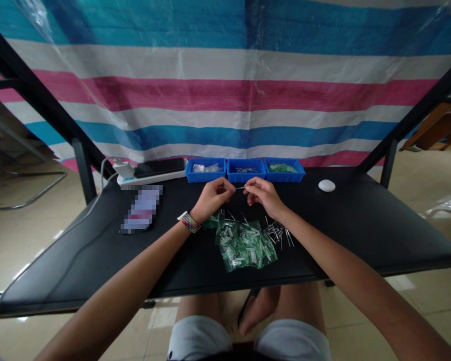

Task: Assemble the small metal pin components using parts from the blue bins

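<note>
My left hand (213,196) and my right hand (266,196) meet above the middle of the black table, fingers closed in a pinch. Between their fingertips runs a thin metal rod (240,188), held at both ends and roughly level. Its ends are hidden by the fingers. Just below the hands lies a heap of green plastic bags (247,245) with small white and silvery pieces inside. Right of the bags, partly behind my right forearm, is a loose pile of thin metal rods (275,233). A few more rods poke out above the bags.
Three blue bins stand behind my hands: the left bin (206,177) holds clear bags, the middle bin (246,177) metal rods, the right bin (285,177) green bags. A power strip (154,175), a blurred phone (142,209) and a white mouse (326,186) lie around.
</note>
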The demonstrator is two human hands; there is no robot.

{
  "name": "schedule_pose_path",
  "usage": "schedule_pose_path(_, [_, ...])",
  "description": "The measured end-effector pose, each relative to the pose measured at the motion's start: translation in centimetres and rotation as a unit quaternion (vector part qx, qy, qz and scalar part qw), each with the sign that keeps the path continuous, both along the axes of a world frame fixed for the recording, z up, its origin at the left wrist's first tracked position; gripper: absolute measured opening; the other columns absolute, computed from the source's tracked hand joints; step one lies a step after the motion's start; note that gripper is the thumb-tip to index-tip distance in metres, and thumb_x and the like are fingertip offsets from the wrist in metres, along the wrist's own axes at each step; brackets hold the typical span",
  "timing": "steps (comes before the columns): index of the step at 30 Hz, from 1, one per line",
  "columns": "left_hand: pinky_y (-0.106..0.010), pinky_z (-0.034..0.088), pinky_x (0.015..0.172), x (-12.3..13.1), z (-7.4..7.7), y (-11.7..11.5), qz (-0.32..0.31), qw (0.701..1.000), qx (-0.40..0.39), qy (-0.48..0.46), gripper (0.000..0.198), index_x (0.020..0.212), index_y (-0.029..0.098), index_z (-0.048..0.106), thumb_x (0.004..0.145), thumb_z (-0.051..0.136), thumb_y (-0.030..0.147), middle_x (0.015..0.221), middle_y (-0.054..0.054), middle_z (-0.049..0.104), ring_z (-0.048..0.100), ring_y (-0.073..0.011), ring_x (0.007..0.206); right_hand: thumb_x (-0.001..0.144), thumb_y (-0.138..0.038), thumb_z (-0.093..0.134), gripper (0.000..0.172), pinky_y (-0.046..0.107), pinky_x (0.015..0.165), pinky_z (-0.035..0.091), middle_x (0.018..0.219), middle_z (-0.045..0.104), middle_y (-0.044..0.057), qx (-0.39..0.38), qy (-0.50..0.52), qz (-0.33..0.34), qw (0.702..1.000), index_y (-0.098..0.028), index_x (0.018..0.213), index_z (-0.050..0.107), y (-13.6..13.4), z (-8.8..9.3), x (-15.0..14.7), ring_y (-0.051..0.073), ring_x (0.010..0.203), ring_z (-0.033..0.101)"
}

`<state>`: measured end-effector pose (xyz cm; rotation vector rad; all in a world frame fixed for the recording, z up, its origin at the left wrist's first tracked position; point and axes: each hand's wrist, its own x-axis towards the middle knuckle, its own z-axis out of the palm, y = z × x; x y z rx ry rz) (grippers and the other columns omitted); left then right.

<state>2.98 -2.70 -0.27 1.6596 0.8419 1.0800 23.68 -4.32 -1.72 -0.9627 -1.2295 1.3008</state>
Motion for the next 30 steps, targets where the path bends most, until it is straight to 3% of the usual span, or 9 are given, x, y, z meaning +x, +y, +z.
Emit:
schedule_pose_path(9, [-0.023, 0.050, 0.057, -0.1, -0.9, 0.5, 0.007, 1.000, 0.006, -0.005, 0.022, 0.082, 0.017, 0.063, 0.079, 0.078, 0.032, 0.071, 0.001, 0.061, 0.058, -0.0107, 0.060, 0.071, -0.036, 0.085, 0.027, 0.024, 0.051, 0.053, 0.072, 0.067, -0.002, 0.034, -0.016, 0.000, 0.999, -0.019, 0.081, 0.067, 0.3, -0.4, 0.0, 0.010, 0.053, 0.060])
schedule_pose_path(14, [-0.022, 0.048, 0.057, -0.1, -0.5, 0.4, -0.005, 1.000, 0.009, 0.003, 0.021, 0.090, 0.017, 0.064, 0.081, 0.077, 0.031, 0.067, 0.004, 0.057, 0.058, -0.0098, 0.057, 0.071, -0.031, 0.083, 0.023, 0.025, 0.052, 0.052, 0.067, 0.062, -0.004, 0.054, -0.028, -0.004, 0.998, -0.019, 0.079, 0.066, 0.2, -0.4, 0.1, 0.011, 0.052, 0.059])
schedule_pose_path(17, [-0.022, 0.047, 0.055, -0.2, -0.3, 0.3, -0.010, 1.000, -0.001, -0.005, 0.022, 0.098, 0.017, 0.063, 0.084, 0.074, 0.030, 0.068, 0.005, 0.056, 0.058, -0.0096, 0.056, 0.074, -0.031, 0.081, 0.020, 0.025, 0.053, 0.052, 0.066, 0.061, -0.004, 0.086, -0.035, -0.044, 0.995, -0.020, 0.080, 0.065, 0.8, -0.3, 0.3, 0.011, 0.052, 0.058])
schedule_pose_path(20, [-0.021, 0.047, 0.053, -0.2, -0.3, 0.2, -0.012, 1.000, -0.011, -0.003, 0.019, 0.099, 0.017, 0.063, 0.085, 0.070, 0.029, 0.070, 0.005, 0.056, 0.059, -0.0094, 0.055, 0.078, -0.035, 0.078, 0.020, 0.026, 0.052, 0.053, 0.075, 0.065, -0.002, 0.125, -0.048, -0.132, 0.982, -0.020, 0.085, 0.066, 2.0, -0.2, 0.9, 0.010, 0.052, 0.058])
schedule_pose_path(24, [-0.021, 0.045, 0.052, -0.2, -0.5, 0.2, -0.015, 1.000, -0.006, 0.007, 0.017, 0.097, 0.017, 0.063, 0.085, 0.068, 0.027, 0.071, 0.004, 0.057, 0.059, -0.0093, 0.055, 0.083, -0.037, 0.070, 0.032, 0.026, 0.049, 0.052, 0.105, 0.072, 0.006, 0.150, -0.125, -0.174, 0.965, -0.021, 0.110, 0.072, 3.4, -0.2, 1.9, 0.011, 0.054, 0.063])
schedule_pose_path(28, [-0.021, 0.046, 0.053, -0.4, -0.8, 0.5, -0.007, 1.000, 0.018, 0.024, 0.015, 0.095, 0.017, 0.064, 0.085, 0.066, 0.027, 0.070, 0.004, 0.056, 0.058, -0.0098, 0.055, 0.087, -0.033, 0.062, 0.031, 0.026, 0.051, 0.047, 0.099, 0.072, 0.007, 0.187, -0.214, -0.194, 0.939, -0.019, 0.111, 0.075, 3.2, -0.1, 2.6, 0.011, 0.054, 0.058])
schedule_pose_path(30, [-0.022, 0.047, 0.055, -0.6, -1.0, 0.8, -0.005, 0.998, 0.040, 0.044, 0.013, 0.095, 0.017, 0.065, 0.084, 0.065, 0.025, 0.070, 0.003, 0.057, 0.058, -0.0106, 0.056, 0.086, -0.032, 0.064, 0.025, 0.026, 0.053, 0.045, 0.093, 0.072, 0.006, 0.187, -0.248, -0.137, 0.941, -0.017, 0.101, 0.076, 2.5, 0.1, 2.5, 0.011, 0.055, 0.057])
